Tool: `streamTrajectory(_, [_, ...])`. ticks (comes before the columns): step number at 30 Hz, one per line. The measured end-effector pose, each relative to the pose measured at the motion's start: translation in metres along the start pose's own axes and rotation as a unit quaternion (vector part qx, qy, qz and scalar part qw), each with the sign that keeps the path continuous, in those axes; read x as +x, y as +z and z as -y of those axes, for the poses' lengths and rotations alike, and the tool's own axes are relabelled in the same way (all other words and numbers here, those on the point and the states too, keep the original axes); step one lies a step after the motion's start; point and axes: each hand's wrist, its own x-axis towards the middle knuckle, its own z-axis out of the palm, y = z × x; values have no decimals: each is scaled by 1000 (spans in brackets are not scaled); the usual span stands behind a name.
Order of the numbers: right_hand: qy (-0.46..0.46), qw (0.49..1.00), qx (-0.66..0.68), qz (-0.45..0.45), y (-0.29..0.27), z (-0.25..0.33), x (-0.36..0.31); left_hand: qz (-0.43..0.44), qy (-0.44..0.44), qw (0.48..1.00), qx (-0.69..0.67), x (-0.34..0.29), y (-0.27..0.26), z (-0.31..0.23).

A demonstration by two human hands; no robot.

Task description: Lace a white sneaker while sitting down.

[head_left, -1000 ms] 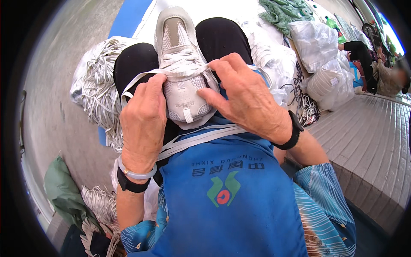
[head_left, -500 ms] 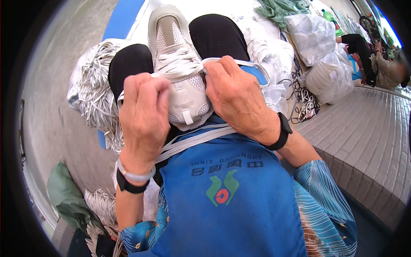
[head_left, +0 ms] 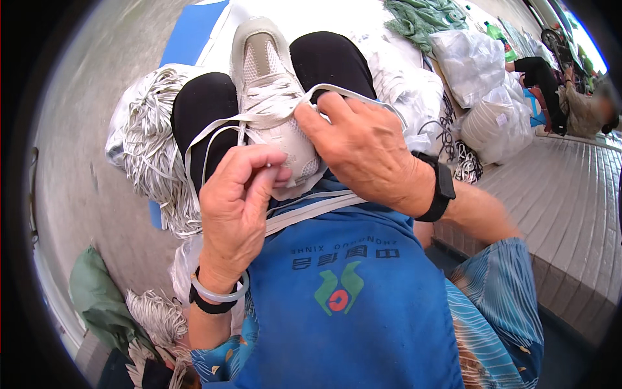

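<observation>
A pale beige-white sneaker [head_left: 295, 144] rests between my knees, its toe pointing away from me. A flat whitish shoelace [head_left: 223, 123] is threaded across its front; one length loops out over my left knee and back toward my left hand. My left hand [head_left: 234, 211] is closed beside the heel, thumb and index finger pinching a small white lace end. Over the ankle opening, my right hand [head_left: 369, 152] is bent and closed on the lace, with a strand arching above its knuckles. Its fingertips are partly hidden.
A thick bundle of pale laces [head_left: 155, 139] hangs by my left knee. Another bundle [head_left: 155, 316] and a green bag [head_left: 97, 295] lie lower left. Clear plastic bags [head_left: 495, 120] stand to the right, beside a grey ledge [head_left: 544, 207]. Another person [head_left: 576, 100] sits farther off.
My left hand has come down and toward me from the laces to beside the heel. A lace loop now spreads over my left knee. My right hand has shifted slightly left and down.
</observation>
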Motion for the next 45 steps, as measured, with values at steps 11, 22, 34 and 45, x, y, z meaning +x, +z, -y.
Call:
streamTrajectory(11, [-118,979,-163,46,-8,-2,20,24,-9,999,46,4,0,16])
streamTrajectory(22, [-210,968,-119,69,-7,-23,27,-16,-21,1000,-1,3,6,23])
streamTrajectory(34, [-148,953,254,72,-20,-14,20,-39,16,999,14,3,7,28])
streamTrajectory(45, [-121,770,574,250,-33,7,-8,12,-22,994,105,-6,-19,-16])
